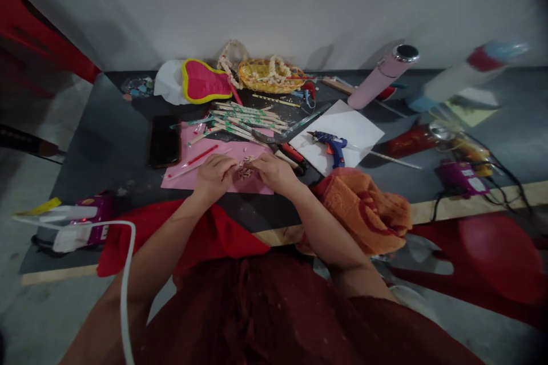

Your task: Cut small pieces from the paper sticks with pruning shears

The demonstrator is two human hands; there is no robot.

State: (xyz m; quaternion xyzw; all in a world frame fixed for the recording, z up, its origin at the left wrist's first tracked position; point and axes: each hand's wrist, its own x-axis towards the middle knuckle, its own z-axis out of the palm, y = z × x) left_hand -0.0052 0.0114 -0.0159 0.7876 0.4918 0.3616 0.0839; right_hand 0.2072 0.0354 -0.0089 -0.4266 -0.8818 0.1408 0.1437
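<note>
Over the pink sheet (184,182), my left hand (214,177) and my right hand (277,172) meet at a small pale-and-brown cluster of short stick-like pieces (245,169). Fingers of both hands are pinched at its two sides; their tips partly cover it. What exactly the cluster is made of is too small to tell. A red stick (192,161) lies on the sheet left of my left hand. Beyond the hands is a pile of thin pale sticks with green marks (246,117). Pliers (287,158) rest beside my right hand.
A blue glue gun (331,145) lies on white paper (363,125). Around it stand a pink flask (381,80) and an orange towel (363,208). A phone (165,141) is at left; a yellow basket (269,84) sits by the wall. A white cable (126,279) crosses my left forearm.
</note>
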